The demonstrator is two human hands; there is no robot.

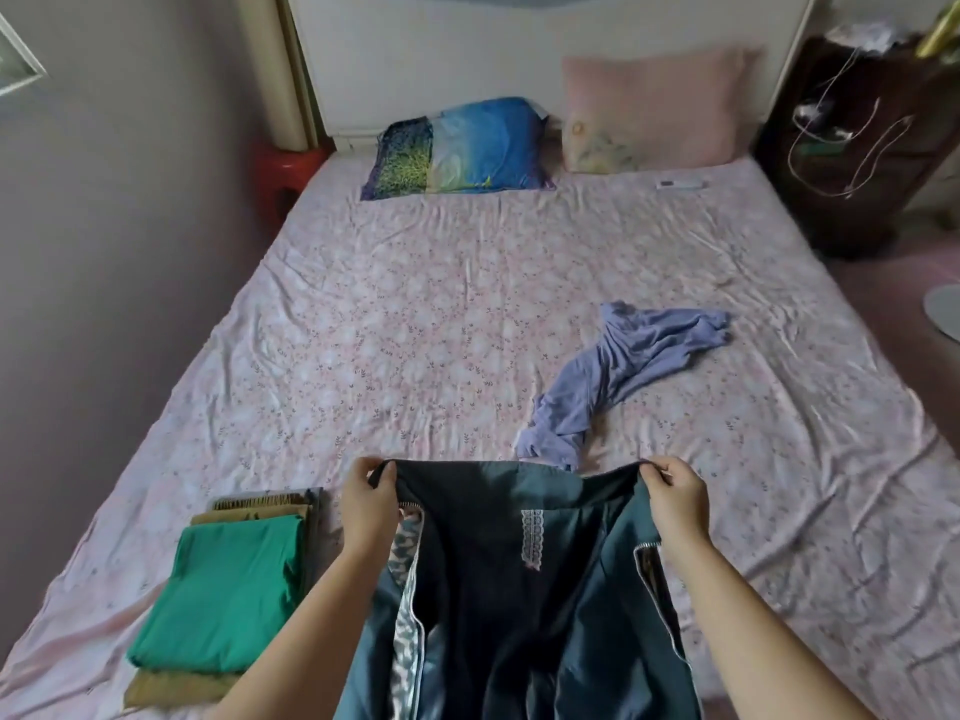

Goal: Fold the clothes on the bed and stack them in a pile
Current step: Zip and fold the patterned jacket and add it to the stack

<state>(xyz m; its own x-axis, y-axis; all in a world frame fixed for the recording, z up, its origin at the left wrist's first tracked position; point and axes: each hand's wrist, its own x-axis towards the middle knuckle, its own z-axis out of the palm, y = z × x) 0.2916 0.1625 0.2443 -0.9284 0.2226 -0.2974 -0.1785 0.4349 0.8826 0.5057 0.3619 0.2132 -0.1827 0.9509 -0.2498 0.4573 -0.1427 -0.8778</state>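
Note:
A dark teal garment [519, 589] with zips and a lace strip hangs in front of me over the near edge of the bed [415, 314]. My left hand [369, 506] grips its top left corner and my right hand [675, 504] pinches its top right corner, stretching the top edge between them. To the left lies a pile of folded clothes [228, 589] with a green piece on top and olive pieces beneath. A crumpled lilac garment [618, 371] lies unfolded on the sheet beyond my right hand.
Two pillows, a blue patterned pillow [462, 148] and a pink pillow [660, 111], lean at the headboard. A small white remote [680, 185] lies near them. A dark nightstand [862, 142] stands at the right, a red stool [283, 174] at the far left.

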